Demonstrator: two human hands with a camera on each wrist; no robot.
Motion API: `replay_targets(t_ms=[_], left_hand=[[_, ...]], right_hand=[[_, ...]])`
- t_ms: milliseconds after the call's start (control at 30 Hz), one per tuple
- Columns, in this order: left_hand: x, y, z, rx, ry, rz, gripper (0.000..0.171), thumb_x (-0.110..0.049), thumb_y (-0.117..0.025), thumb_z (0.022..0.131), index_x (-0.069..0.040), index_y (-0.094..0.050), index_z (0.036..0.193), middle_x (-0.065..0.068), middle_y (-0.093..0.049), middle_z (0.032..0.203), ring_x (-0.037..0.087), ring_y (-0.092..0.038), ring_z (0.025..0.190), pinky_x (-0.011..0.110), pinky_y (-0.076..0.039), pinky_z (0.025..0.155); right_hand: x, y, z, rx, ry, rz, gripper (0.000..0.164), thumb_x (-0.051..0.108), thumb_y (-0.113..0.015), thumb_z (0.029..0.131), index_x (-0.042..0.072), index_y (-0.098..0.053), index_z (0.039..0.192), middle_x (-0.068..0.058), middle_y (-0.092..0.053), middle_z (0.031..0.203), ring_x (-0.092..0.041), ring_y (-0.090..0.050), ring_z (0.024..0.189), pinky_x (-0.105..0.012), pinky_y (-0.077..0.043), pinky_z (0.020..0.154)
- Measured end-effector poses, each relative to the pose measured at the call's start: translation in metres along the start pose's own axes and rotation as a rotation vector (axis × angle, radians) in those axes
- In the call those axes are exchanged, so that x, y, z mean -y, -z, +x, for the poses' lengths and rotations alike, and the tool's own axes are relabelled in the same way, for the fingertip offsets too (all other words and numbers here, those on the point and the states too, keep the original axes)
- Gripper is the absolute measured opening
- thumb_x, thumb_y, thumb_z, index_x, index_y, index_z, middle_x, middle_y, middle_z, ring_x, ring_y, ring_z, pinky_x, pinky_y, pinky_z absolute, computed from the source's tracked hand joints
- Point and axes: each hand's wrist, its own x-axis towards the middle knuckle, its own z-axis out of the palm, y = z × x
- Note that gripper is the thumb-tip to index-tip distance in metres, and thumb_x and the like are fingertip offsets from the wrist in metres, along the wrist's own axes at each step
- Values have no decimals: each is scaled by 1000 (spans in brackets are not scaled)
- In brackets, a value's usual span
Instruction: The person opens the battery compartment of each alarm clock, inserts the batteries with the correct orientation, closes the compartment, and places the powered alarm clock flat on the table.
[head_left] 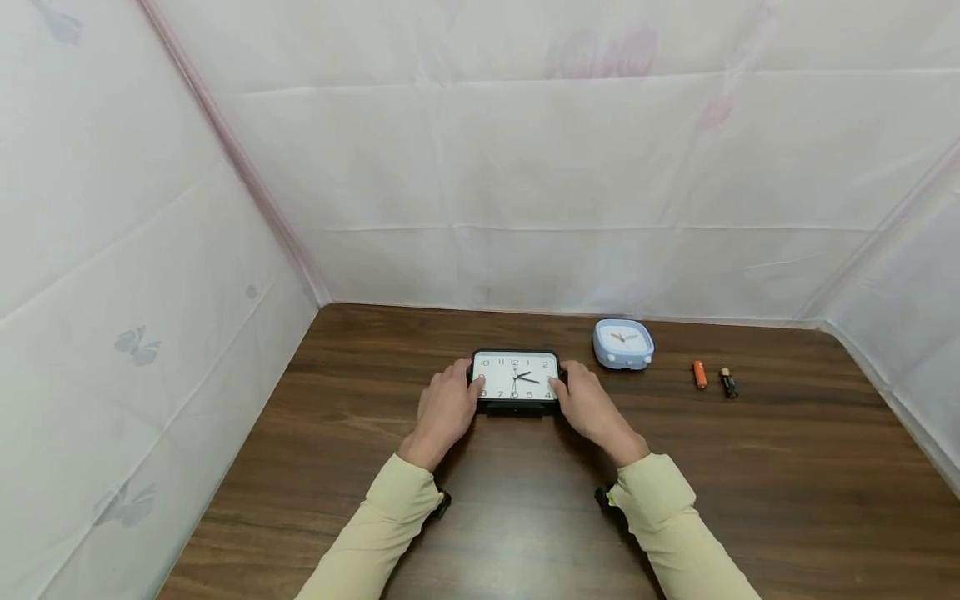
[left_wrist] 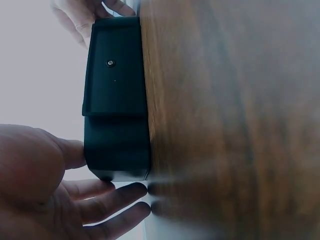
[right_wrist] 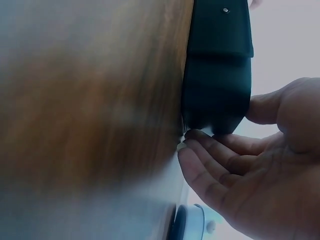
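Head view shows pale patterned sheets [head_left: 525, 167] standing behind and at both sides of a brown wood-grain desk [head_left: 787, 483]. Two pale yellow sleeves [head_left: 360, 542] reach over the desk toward its back edge. Left hand [head_left: 447, 407] grips the left end of a black clock [head_left: 516, 379], thumb over the front rim and fingers curled against the end. Right hand [head_left: 594, 408] grips the opposite end in the same manner. Black clock lies face up, left of the midpoint of the desk's back edge and a little in front of that edge; whether it bears fully on the wood cannot be told. Its white face carries black numerals, and a raised panel runs along the side toward the person. Light blue clock [head_left: 624, 342] sits face up, tilted toward the person, right of the black clock, near the back edge and apart from either hand. Dark fittings [head_left: 442, 503] show beneath the wrists. Toward the desk's back right corner lie an orange battery [head_left: 700, 375] and, just beside it without contact, a dark battery [head_left: 728, 382] with a gold end. Left wrist view records one small shiny screw [left_wrist: 110, 63] in the raised panel.
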Motion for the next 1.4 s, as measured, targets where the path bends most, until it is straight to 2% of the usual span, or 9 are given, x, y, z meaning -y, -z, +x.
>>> replay_targets(t_ms=[133,400,700,1000,1200,1400], left_hand=[[0,-1,-5,-1,-11,-6,47,-29,-61,110,3,-58,145,21,-67,137,43,-63,119,59,-53,93],[-5,-2,-11,-18,-72,46,43,-27,-64,109,6,-62,137,24,-72,124,43,-68,110,59,-54,91],[-4,-5,-15,-37,-129,59,36,-24,-66,107,5,-64,127,23,-74,105,44,-70,97,58,-55,82],[-11,-4,-19,-48,-170,47,29,-20,-67,103,6,-65,118,22,-73,95,42,-71,89,56,-55,79],[-13,-5,-22,-48,-183,23,23,-14,-68,95,3,-67,111,16,-71,84,39,-70,85,54,-54,82],[-17,-2,-24,12,-189,16,27,-11,-70,93,4,-67,116,1,-56,63,33,-66,80,54,-52,89]], right_hand=[[-2,-1,-7,1,24,3,49,17,-50,114,-18,-42,147,-37,-50,145,-50,-44,141,-60,-42,110],[-9,3,-17,0,28,-45,48,16,-50,113,-18,-43,146,-34,-50,146,-49,-45,140,-59,-41,111],[-14,5,-26,7,46,-75,46,16,-46,113,-17,-45,144,-32,-53,143,-48,-48,135,-58,-45,106],[-16,10,-42,-22,59,-104,45,15,-48,111,-19,-48,141,-34,-54,141,-49,-51,133,-59,-47,104],[-20,11,-53,-31,70,-132,43,14,-50,110,-18,-51,137,-34,-57,139,-48,-54,130,-58,-49,102],[-21,16,-61,-31,63,-154,42,13,-52,107,-18,-52,135,-32,-59,136,-44,-58,126,-58,-50,99]])
